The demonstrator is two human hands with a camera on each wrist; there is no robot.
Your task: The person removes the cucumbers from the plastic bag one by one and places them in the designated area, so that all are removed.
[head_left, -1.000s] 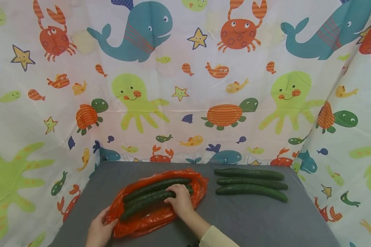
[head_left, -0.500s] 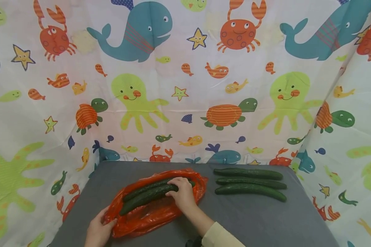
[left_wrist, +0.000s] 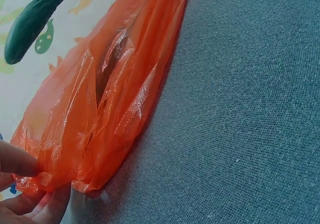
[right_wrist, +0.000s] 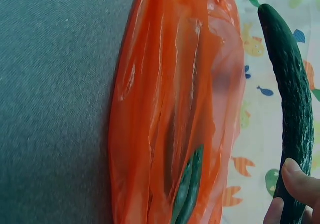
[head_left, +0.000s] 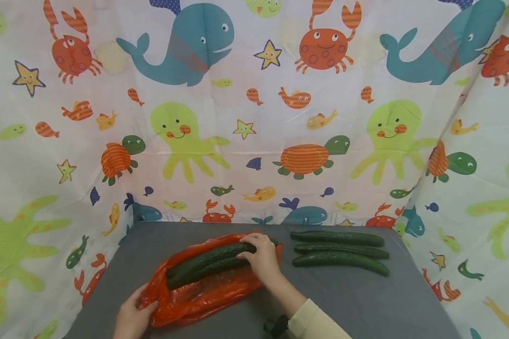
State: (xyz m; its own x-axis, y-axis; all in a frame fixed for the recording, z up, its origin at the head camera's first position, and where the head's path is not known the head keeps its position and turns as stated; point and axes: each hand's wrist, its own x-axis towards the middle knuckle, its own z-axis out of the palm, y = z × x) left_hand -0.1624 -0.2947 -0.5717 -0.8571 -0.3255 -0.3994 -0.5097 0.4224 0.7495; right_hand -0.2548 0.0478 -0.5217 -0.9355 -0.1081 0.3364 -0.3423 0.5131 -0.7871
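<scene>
At the front left, my left hand (head_left: 131, 315) pinches the bunched end of an orange plastic bag (head_left: 186, 308) lying on the grey table. My right hand (head_left: 264, 259) grips a long dark green cucumber (right_wrist: 295, 108) near one end, thumb on one side. In the right wrist view this cucumber hangs raised beside the bag, its free end clear of the plastic. Its free end also shows at the top left of the left wrist view. Inside the bag's opening lies more cucumber (right_wrist: 187, 189); how many are there is partly hidden by the plastic.
To the right of the bag, three cucumbers (head_left: 341, 249) lie side by side on the grey table (head_left: 365, 301). Fabric (head_left: 220, 188) printed with sea animals encloses the table at the back and both sides. A small dark object (head_left: 275, 325) is by the right wrist.
The right hand, holding the cucumber, has moved up and to the right over the bag. The left hand keeps its hold on the bag's end. The head view has shifted slightly.
</scene>
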